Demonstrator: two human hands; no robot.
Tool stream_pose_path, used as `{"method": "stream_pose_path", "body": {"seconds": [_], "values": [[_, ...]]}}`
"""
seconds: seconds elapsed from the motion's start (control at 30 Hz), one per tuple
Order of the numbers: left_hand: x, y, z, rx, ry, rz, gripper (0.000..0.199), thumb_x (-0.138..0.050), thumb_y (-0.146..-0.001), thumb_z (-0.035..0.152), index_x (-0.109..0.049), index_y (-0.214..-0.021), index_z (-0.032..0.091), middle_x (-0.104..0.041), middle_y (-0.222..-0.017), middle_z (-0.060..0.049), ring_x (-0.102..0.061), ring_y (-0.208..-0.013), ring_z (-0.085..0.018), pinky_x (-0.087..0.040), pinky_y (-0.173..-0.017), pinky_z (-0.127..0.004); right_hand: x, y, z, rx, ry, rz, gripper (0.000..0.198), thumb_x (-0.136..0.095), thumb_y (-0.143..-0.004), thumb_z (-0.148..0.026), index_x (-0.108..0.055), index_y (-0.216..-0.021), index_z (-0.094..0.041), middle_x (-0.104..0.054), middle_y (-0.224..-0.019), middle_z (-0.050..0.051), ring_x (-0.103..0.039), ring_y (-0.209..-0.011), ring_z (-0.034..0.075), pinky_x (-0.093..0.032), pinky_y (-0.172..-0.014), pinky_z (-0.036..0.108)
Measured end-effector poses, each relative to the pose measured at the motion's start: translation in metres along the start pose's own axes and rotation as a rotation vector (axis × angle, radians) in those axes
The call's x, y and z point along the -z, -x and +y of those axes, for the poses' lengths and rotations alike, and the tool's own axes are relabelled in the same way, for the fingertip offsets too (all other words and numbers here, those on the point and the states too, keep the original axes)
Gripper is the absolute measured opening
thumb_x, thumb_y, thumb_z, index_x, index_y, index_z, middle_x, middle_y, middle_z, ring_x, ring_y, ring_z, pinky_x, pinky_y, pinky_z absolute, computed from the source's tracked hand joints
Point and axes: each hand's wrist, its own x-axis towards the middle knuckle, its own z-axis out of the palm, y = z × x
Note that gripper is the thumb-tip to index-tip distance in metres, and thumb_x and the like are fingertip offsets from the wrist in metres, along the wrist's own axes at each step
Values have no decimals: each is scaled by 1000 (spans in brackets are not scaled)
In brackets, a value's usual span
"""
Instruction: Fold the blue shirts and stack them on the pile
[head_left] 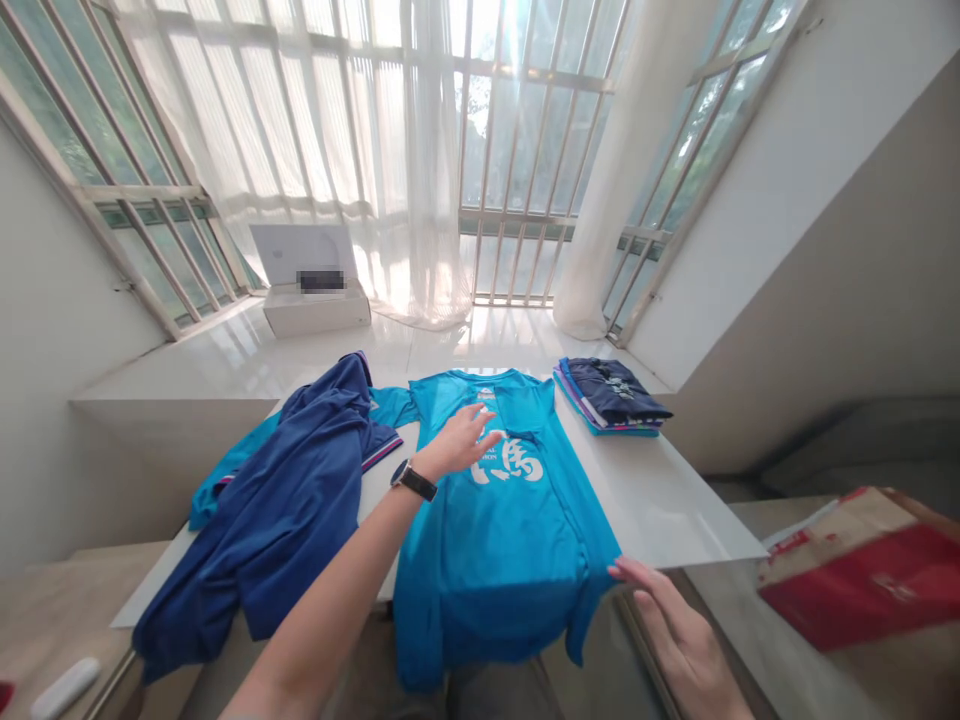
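The light blue shirt (502,520) lies flat on the white surface (660,500), its hem hanging over the near edge, under the left hand (461,440) and beside the right hand (675,625), both with released fingers, so it may slide off.

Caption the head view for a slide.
Left hand flat on a turquoise shirt, right hand at its hem.
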Motion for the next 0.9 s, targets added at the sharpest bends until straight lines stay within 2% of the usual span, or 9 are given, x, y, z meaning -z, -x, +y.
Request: {"method": "stream_pose_path", "body": {"seconds": [0.1,0.2,0.27,0.33,0.43,0.53,0.73,0.83,0.9], "values": [[-6,70,56,33,303,4,28,-51,-97,39,-65,-113,22,-71,-112,-7,-68,-97,-20,-52,-89,-31,-9,30,3,-165,-52,152,35,-55,-88,-58,-74,-100,-31,-77,-110,5,-71,-106,27,-59,-92,36],[-50,126,116,122,580,-124,30,-47,-97,37,-69,-92,18,-74,-81,-3,-68,-75,-17,-50,-67,-24,-22,41,17,-309,-157,224,41,-56,-85,-61,-73,-100,-26,-78,-106,8,-73,-100,27,-60,-88,36],[-88,148,146,171,654,-223,30,-49,-95,37,-70,-91,17,-75,-82,-5,-68,-73,-18,-48,-62,-24,-28,40,27,-333,-212,220,45,-57,-83,-62,-74,-98,-23,-78,-104,9,-73,-99,28,-59,-89,36],[-121,157,165,248,598,-217,29,-57,-89,37,-71,-102,15,-76,-91,-8,-69,-81,-23,-51,-70,-28,-32,34,32,-324,-252,189,48,-58,-80,-64,-75,-95,-21,-79,-102,11,-73,-99,29,-58,-90,38],[-149,157,178,327,446,-112,42,-58,-88,37,-64,-121,11,-72,-106,-16,-66,-98,-32,-50,-85,-39,-40,25,29,-286,-317,136,53,-60,-77,-65,-76,-98,-18,-78,-105,13,-72,-101,31,-58,-91,40],[-159,151,184,326,401,-12,42,-52,-90,34,-60,-126,12,-69,-115,-19,-65,-104,-34,-48,-88,-41,-50,22,19,-248,-346,121,57,-61,-79,-63,-74,-110,-18,-76,-113,14,-72,-101,30,-60,-87,39],[-175,137,190,365,541,132,25,-51,-92,35,-65,-96,15,-72,-89,-12,-66,-81,-26,-44,-70,-32,-53,25,8,-57,-199,94,45,-56,-84,-60,-78,-105,-26,-70,-116,11,-67,-112,28,-55,-97,40],[-179,132,191,412,742,208,26,-52,-92,34,-60,-74,17,-65,-71,-4,-58,-69,-19,-39,-63,-28,-43,26,15,-73,-204,80,43,-59,-82,-61,-79,-98,-26,-69,-119,10,-65,-116,28,-53,-102,37],[-178,131,193,411,932,235,27,-54,-91,35,-57,-72,17,-61,-69,-2,-55,-68,-16,-39,-63,-26,-39,24,23,-153,-286,151,48,-61,-77,-65,-78,-91,-23,-72,-114,11,-67,-112,28,-54,-98,34]]}}
